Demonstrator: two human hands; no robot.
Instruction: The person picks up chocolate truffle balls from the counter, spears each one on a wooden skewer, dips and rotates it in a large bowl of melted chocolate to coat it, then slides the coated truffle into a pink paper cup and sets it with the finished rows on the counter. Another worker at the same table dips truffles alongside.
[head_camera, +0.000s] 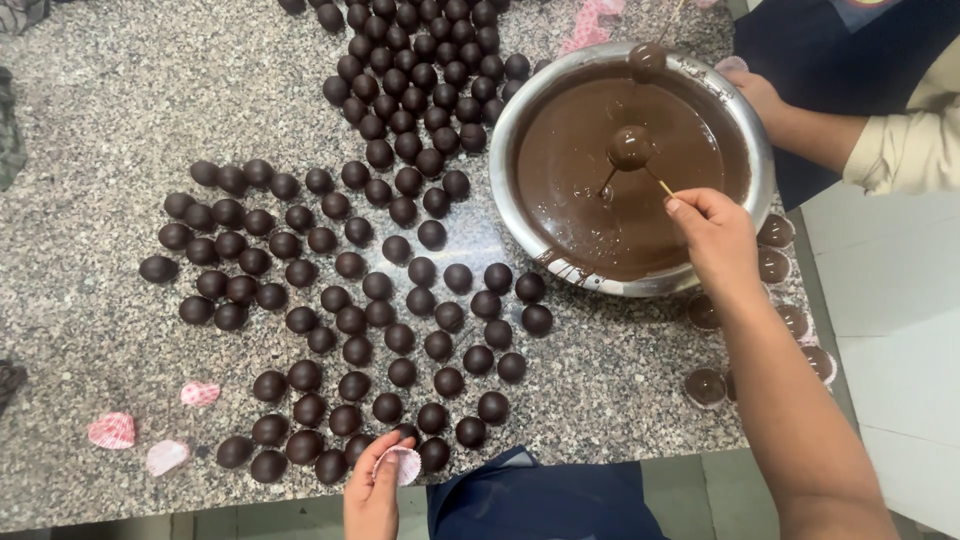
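No packages, labels, signs (seemingly) or screens

- Speckled granite counter
- Dark chocolate balls in rows
- Steel bowl of melted chocolate
- Pink paper cups
- Filled cups at right edge

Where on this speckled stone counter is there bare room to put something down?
The speckled stone counter is bare at its upper left, above the dark round chocolate balls. A smaller patch lies below the steel bowl of melted chocolate. The centre is crowded, and filled paper cups line the right edge.
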